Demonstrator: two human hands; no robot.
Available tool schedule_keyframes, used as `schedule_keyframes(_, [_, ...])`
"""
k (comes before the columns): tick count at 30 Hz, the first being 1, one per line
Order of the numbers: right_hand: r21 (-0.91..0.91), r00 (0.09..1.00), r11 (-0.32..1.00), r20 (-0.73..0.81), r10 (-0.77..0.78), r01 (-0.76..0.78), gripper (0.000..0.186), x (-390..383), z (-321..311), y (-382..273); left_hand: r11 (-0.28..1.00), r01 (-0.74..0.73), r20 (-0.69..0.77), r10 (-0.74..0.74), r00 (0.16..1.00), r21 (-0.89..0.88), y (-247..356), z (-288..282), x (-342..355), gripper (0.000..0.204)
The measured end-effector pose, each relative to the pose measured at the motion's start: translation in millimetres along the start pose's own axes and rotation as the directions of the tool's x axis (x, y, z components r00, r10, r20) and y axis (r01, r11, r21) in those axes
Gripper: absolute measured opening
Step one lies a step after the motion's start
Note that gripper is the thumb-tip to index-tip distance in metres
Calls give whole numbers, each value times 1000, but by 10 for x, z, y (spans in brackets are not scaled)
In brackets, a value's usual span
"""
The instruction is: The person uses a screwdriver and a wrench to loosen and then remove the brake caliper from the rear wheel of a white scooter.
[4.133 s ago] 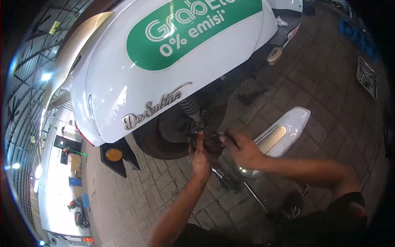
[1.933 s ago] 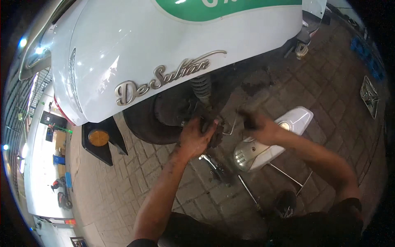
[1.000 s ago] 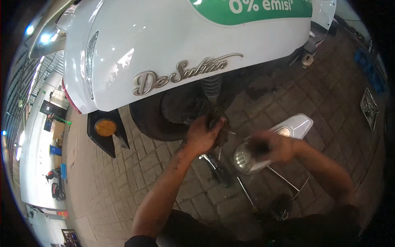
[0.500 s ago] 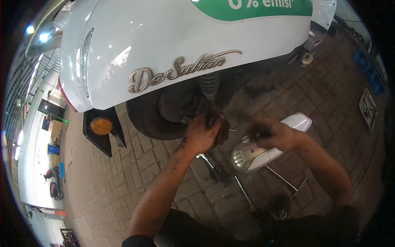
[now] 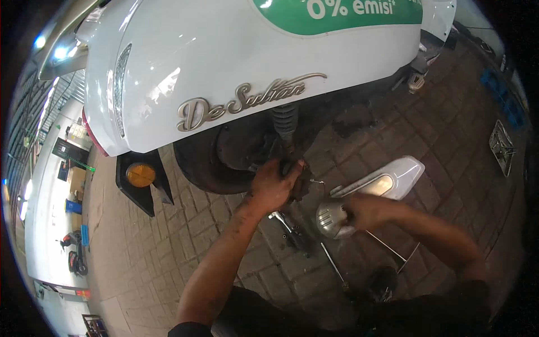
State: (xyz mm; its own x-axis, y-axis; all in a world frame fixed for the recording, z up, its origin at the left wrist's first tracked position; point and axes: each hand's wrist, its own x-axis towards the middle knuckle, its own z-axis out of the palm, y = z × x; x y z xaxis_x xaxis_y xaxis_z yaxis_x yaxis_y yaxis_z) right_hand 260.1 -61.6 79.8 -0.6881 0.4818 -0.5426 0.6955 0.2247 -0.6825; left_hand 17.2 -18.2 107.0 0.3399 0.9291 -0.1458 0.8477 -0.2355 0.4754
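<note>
Under the white scooter body (image 5: 252,53), my left hand (image 5: 274,185) has its fingers wrapped round a dark metal part (image 5: 300,188) beside the wheel (image 5: 202,174), just below the black-booted shock absorber (image 5: 284,121). A thin bent silver tool (image 5: 316,181) sticks out to the right of that part. My right hand (image 5: 370,210) is blurred over a white elongated cover (image 5: 405,174) with a rounded silver end (image 5: 331,219), lying on the pavers; its fingertips are unclear. Below my left hand lies a chrome tool (image 5: 285,224) with small dark pieces.
A black bracket with an orange reflector (image 5: 140,175) hangs at left. Long rods (image 5: 331,259) and a T-handled tool (image 5: 384,245) lie near a dark shoe (image 5: 382,281). A metal tray (image 5: 501,147) and blue pallet (image 5: 501,98) are at right; a parked scooter (image 5: 74,253) stands far left.
My right hand has moved away from the wheel part, right and downward over the white cover, swinging with blur. My left hand stays on the part. The view has shifted slightly.
</note>
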Motion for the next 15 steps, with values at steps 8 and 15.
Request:
schedule_keyframes(8, [-21,886,891,119,-448,453,82,-92,-61,-98,997,-81,-204,79,976,-1,-191,132,28,49])
schedule_keyframes(15, [603,910,741,-414,-26,295,66,166,-53,204,959,-227,-224,262,939,169,-489,201,-13,61])
